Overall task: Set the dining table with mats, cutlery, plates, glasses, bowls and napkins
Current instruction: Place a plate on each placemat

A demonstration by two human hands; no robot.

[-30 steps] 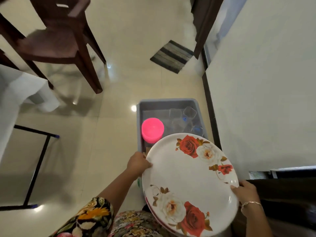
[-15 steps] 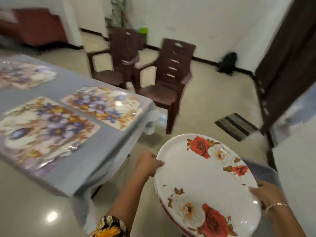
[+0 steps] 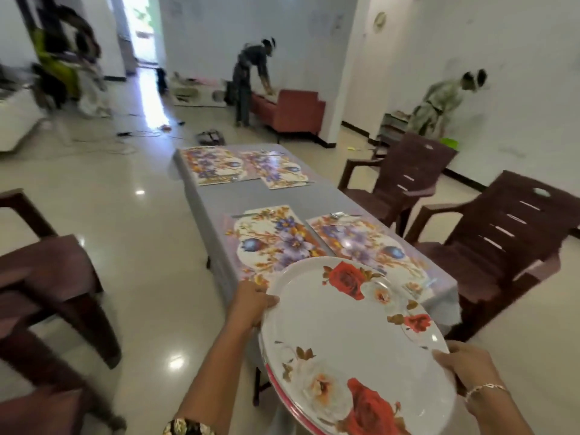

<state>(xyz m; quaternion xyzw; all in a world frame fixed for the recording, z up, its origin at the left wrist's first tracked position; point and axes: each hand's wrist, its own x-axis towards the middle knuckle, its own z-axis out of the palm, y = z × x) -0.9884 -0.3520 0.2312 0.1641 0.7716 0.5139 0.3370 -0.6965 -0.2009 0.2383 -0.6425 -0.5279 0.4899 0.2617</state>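
The left hand (image 3: 251, 301) and right hand (image 3: 464, 364) each grip opposite rims of a stack of white rose-printed round plates (image 3: 348, 337), now carried over the near end of the grey-clothed counter (image 3: 282, 196), facing its floral plastic mats (image 3: 273, 238) rather than beside it.

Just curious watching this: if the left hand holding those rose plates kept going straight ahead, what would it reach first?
Probably the near-left floral mat on the table; the left hand sits just short of the table's near edge, though depth is hard to judge.
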